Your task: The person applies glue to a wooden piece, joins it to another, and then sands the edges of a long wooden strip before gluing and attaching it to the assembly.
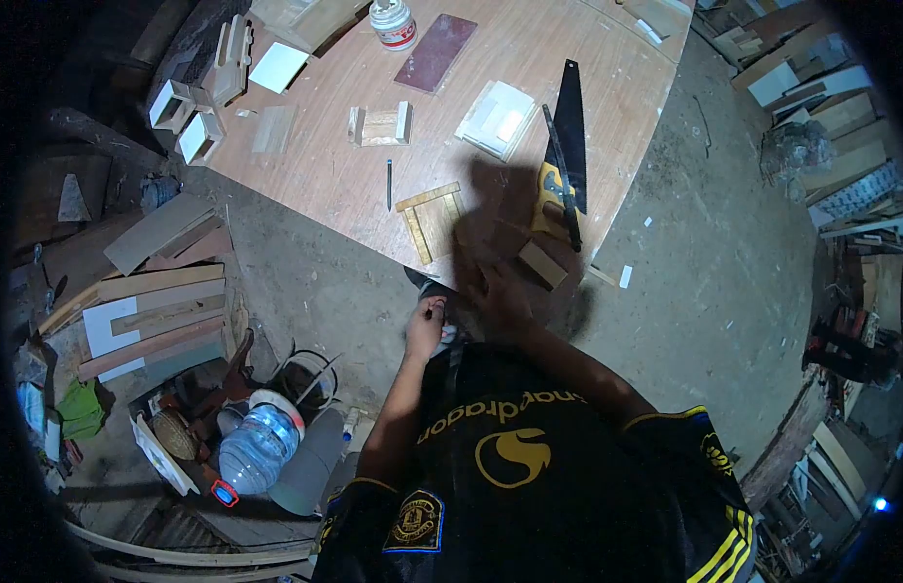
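My left hand [427, 326] is below the table's near edge, in front of my body. Its fingers are curled closed, and I cannot make out whether anything small is in them. In shadow at the table edge, my right hand [497, 294] has its fingers apart, with nothing visible in them. Nearest to it are a small wooden block [543, 264] and a wooden panel with edge strips [430, 223]. A dark pencil [389, 185] lies beyond that panel. To the right rests a handsaw [569, 131] with a yellow handle, a dark narrow bar [560, 170] lying across it.
On the table [325, 204] are a small wooden assembly [381, 125], stacked white panels [497, 119], a reddish-brown board [436, 52] and a white tub [393, 24]. Floor level at left holds wood offcuts [165, 301] and a large water bottle [262, 447]. More boards [840, 117] stand at right.
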The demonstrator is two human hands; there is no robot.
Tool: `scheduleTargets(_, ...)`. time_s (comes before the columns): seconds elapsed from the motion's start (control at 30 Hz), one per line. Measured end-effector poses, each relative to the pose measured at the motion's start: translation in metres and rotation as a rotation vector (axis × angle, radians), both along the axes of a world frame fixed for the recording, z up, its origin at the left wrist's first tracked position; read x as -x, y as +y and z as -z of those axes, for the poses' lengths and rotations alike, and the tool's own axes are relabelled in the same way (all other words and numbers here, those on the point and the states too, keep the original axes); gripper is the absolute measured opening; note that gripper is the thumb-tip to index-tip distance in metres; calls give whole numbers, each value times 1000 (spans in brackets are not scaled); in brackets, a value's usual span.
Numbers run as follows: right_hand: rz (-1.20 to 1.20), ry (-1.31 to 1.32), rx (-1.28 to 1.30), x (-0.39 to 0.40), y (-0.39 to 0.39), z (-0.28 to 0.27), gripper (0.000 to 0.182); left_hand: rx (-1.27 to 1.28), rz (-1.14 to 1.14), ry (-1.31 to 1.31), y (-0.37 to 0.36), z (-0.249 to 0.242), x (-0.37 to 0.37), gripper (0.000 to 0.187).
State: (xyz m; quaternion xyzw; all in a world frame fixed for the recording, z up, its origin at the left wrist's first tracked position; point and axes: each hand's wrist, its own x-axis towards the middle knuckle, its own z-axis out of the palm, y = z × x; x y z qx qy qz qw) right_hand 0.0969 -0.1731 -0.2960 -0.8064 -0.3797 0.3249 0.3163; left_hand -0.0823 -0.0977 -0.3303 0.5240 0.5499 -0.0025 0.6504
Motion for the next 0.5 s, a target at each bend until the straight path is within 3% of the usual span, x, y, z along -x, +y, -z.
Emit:
scheduleTargets(0.2, -2, 35, 82, 0, 0, -2, 57, -58, 32, -7, 7, -2, -14, 27)
scheduleTargets(0.37, -15, -114, -111, -1, -1, 10, 55, -598, 157, -145, 15, -23, -55, 25)
scheduleTargets(0.43, 3, -119, -184, 0, -2, 14, 53, -614, 181, -101, 19, -35, -69, 27)
scheduleTargets(0.5, -48, -102, -68, -1, -2, 18, 59, -631, 205, -59, 21, -37, -76, 29)
